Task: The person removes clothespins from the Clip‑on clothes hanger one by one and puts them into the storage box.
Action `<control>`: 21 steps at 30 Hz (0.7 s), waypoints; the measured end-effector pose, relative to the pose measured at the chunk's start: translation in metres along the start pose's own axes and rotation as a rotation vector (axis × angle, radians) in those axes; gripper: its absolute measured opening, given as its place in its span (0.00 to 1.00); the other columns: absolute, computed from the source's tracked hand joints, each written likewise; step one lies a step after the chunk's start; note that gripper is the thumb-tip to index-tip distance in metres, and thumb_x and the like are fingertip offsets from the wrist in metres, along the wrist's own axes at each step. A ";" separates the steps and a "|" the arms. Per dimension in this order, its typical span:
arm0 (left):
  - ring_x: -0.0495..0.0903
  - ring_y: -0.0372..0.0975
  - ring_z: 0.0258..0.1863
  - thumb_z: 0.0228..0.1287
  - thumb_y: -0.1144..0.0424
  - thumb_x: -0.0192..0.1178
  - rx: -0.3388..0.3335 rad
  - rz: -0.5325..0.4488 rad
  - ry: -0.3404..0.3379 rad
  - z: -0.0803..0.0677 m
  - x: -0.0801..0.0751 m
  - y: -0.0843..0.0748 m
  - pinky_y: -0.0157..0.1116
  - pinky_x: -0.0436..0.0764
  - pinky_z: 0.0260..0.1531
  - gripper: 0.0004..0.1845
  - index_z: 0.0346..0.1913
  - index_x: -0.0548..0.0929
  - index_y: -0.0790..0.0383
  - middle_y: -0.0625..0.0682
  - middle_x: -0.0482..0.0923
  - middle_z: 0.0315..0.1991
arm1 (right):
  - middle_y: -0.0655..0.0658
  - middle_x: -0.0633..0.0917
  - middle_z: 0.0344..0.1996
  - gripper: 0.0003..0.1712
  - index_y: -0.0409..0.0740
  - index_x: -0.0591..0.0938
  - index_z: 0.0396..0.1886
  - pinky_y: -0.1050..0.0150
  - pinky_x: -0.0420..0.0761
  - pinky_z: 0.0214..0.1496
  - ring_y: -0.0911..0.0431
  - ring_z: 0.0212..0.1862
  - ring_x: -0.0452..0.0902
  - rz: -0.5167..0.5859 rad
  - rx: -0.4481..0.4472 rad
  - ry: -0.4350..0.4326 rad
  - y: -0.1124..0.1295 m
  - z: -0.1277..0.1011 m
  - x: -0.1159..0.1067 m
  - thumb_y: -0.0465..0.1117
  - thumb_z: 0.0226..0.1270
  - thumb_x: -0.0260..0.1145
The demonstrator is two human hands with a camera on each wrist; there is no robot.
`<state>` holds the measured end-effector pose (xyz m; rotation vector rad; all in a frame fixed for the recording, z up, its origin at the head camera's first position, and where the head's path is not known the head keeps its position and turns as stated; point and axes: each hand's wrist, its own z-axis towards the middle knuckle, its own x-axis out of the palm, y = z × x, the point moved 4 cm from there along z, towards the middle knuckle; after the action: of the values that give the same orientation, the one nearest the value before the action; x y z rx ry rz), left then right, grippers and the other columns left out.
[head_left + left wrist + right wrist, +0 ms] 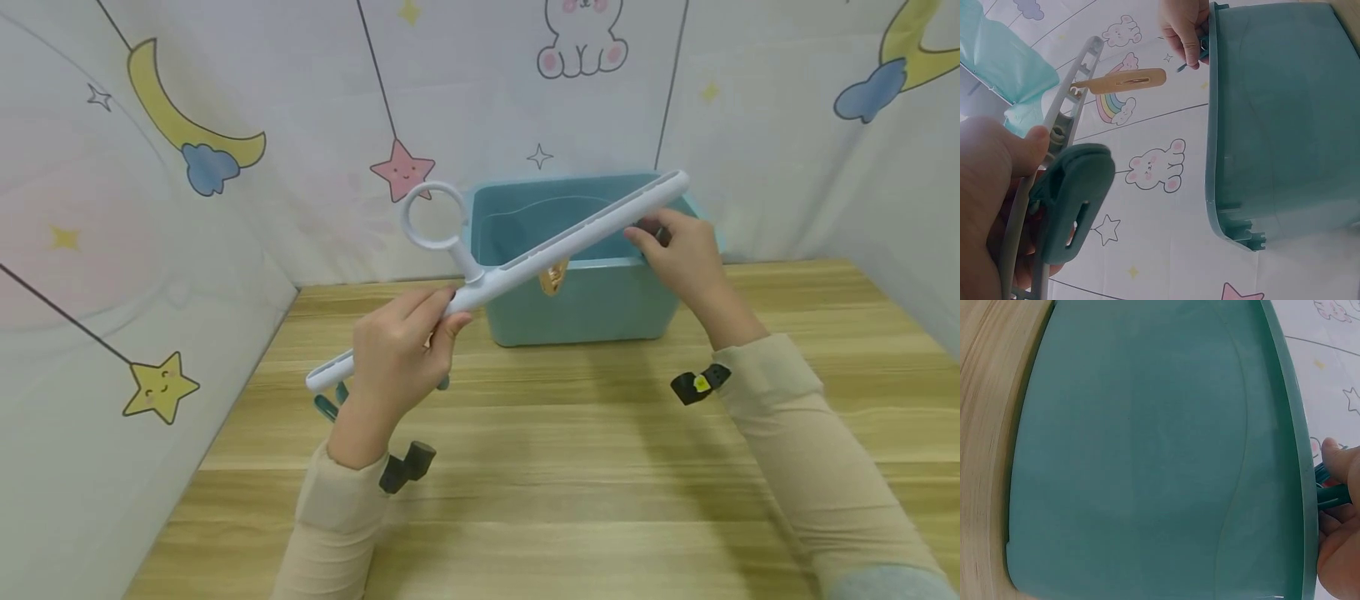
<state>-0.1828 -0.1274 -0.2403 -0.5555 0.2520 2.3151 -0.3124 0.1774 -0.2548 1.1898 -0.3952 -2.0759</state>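
Note:
My left hand (401,346) grips a long white hanger bar (577,237) with a ring hook (435,217), holding it tilted with its right end higher. A tan clip (1129,81) is on the bar, and a dark green clip (1079,200) sits near the left fingers in the left wrist view. Over the front rim of a teal plastic bin (585,304), my right hand (686,254) pinches another dark green clip (1335,495), partly covered by the fingers. The bar's upper end passes just above and left of that hand.
The bin stands at the back of a wood-grain table (540,483), close to a white cloth backdrop (300,108) with cartoon prints. More cloth walls rise at left and right. Each wrist carries a small black camera (405,467).

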 end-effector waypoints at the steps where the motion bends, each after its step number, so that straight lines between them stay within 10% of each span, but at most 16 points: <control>1: 0.77 0.41 0.17 0.73 0.52 0.52 -0.001 0.001 0.003 0.000 0.000 0.000 0.37 0.71 0.13 0.22 0.38 0.85 0.70 0.55 0.82 0.28 | 0.40 0.79 0.24 0.15 0.35 0.80 0.36 0.68 0.63 0.20 0.53 0.21 0.65 -0.002 0.002 0.002 -0.001 0.000 0.000 0.46 0.71 0.62; 21: 0.75 0.40 0.16 0.71 0.54 0.56 -0.002 0.001 0.011 -0.001 0.002 0.000 0.36 0.69 0.12 0.19 0.39 0.85 0.70 0.54 0.81 0.26 | 0.33 0.85 0.40 0.20 0.33 0.81 0.48 0.58 0.78 0.38 0.45 0.40 0.81 -0.012 0.008 0.068 -0.001 -0.001 0.001 0.47 0.71 0.61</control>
<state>-0.1835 -0.1266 -0.2417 -0.5697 0.2553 2.3145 -0.3120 0.1774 -0.2568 1.2666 -0.3661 -2.0400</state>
